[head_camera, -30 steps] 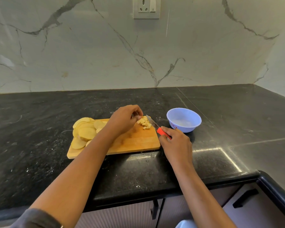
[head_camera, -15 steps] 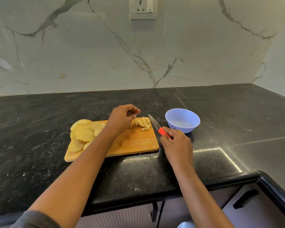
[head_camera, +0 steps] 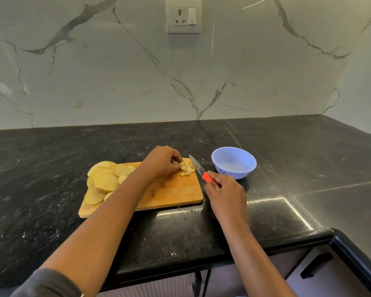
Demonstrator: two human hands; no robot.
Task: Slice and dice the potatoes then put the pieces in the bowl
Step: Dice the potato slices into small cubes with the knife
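Head view showed a wooden cutting board [head_camera: 176, 194] lying on a black counter [head_camera: 298, 159], with a light blue bowl [head_camera: 234, 173] standing just beside its far right corner. The bowl showed only its own bare bottom; all the potato was on the board. A heap of round potato slices [head_camera: 106, 182] covered the board's left end, some overlapping and a few overhanging the edge. A small pile of diced potato [head_camera: 187, 167] sat at the far right corner.

The left hand [head_camera: 162, 162] reached across the board with its fingers curled and their tips in the diced pile; whether they pinched a piece could not be told. The right hand [head_camera: 225, 191] gripped the red handle of a knife [head_camera: 199, 170], fingers wrapped round it. The blade pointed away and to the left, lying between the dice and the bowl, close to the dice. A wall socket [head_camera: 183, 16] sat on the marble wall behind.
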